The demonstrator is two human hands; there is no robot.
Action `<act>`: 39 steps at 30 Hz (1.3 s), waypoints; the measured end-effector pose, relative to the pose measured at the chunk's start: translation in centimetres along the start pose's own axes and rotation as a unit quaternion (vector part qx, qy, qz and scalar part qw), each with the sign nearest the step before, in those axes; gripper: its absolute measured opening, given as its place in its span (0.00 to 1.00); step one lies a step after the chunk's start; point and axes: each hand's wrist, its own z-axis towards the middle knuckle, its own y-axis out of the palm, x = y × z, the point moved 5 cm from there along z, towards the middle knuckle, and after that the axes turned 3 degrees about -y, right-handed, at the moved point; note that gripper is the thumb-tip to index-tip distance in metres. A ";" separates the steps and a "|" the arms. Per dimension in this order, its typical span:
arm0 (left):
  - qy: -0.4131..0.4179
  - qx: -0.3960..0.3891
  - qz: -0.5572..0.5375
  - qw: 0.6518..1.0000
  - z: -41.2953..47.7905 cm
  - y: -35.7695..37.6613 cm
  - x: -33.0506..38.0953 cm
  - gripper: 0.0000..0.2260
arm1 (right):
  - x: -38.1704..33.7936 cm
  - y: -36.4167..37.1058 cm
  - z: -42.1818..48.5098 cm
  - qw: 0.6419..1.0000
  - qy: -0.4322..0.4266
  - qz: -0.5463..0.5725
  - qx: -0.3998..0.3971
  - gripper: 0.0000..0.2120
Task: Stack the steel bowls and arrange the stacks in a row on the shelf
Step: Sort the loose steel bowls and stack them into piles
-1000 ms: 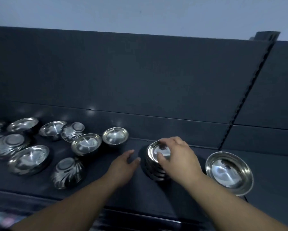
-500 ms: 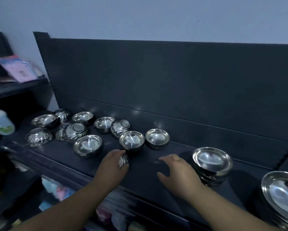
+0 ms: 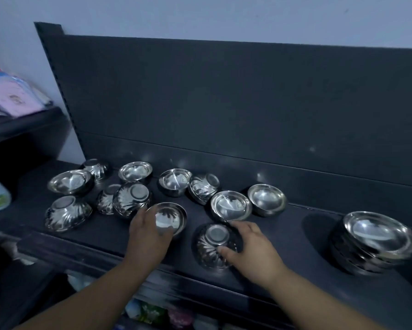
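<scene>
On the matte dark shelf (image 3: 283, 236), the left hand (image 3: 148, 232) grips a smooth, shiny upright bowl (image 3: 169, 217); the right hand (image 3: 250, 246) clasps a fluted, overturned bowl (image 3: 212, 246). A nested steel stack (image 3: 371, 244) sits far right.

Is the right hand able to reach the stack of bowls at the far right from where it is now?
Probably yes. The right hand rests on an upside-down bowl, and only bare shelf lies between it and the stack; nothing blocks the way.
</scene>
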 end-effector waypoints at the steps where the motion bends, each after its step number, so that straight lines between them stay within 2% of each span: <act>1: -0.016 -0.014 -0.028 0.999 0.6 -0.1 -0.9 0.26 | -0.6 0.6 0.3 1.000 0.006 0.002 0.001 0.38; 4: -0.084 -0.060 -0.097 0.990 1.7 -0.1 -2.9 0.23 | -1.7 2.2 0.7 1.000 0.027 -0.006 0.003 0.40; 6: -0.116 -0.087 -0.102 0.984 2.1 0.1 -3.6 0.26 | -2.3 3.0 0.8 0.999 0.043 -0.019 0.004 0.40; 11: -0.131 -0.140 -0.100 0.976 3.0 0.7 -4.1 0.17 | -2.4 4.3 0.7 0.996 0.077 -0.032 0.007 0.46; 15: -0.178 -0.168 -0.198 0.949 2.7 1.3 -3.8 0.13 | -1.9 5.1 0.7 0.996 0.081 -0.045 0.004 0.50; 21: -0.194 -0.140 -0.268 0.933 1.9 1.4 -2.6 0.16 | -1.5 4.3 0.2 0.997 0.064 -0.041 0.012 0.50; 25: -0.166 -0.107 -0.299 0.933 0.9 0.8 -0.6 0.15 | -0.8 1.9 -1.3 0.993 0.067 0.076 0.061 0.46; 27: -0.150 -0.105 -0.318 0.930 0.6 0.9 0.9 0.14 | 0.2 0.0 -2.2 0.967 0.104 0.208 0.103 0.39; 28: -0.142 -0.108 -0.324 0.929 0.4 1.1 1.8 0.14 | 1.1 -0.6 -2.6 0.937 0.143 0.301 0.107 0.35; 31: -0.111 -0.120 -0.333 0.929 -0.3 2.1 4.5 0.14 | 2.7 -2.0 -3.9 0.796 0.242 0.554 0.039 0.26; 33: -0.096 -0.129 -0.332 0.929 -0.9 2.8 6.2 0.14 | 3.4 -3.1 -5.1 0.715 0.265 0.647 -0.003 0.29; 34: -0.090 -0.132 -0.330 0.930 -1.0 2.9 6.7 0.15 | 3.9 -3.4 -5.4 0.692 0.265 0.671 -0.011 0.33; 36: -0.081 -0.142 -0.323 0.932 -1.6 3.7 8.0 0.15 | 5.0 -4.2 -6.4 0.677 0.257 0.690 -0.017 0.39; 39: -0.074 -0.162 -0.313 0.933 -2.5 5.1 9.5 0.15 | 6.0 -5.3 -7.7 0.706 0.247 0.664 -0.002 0.35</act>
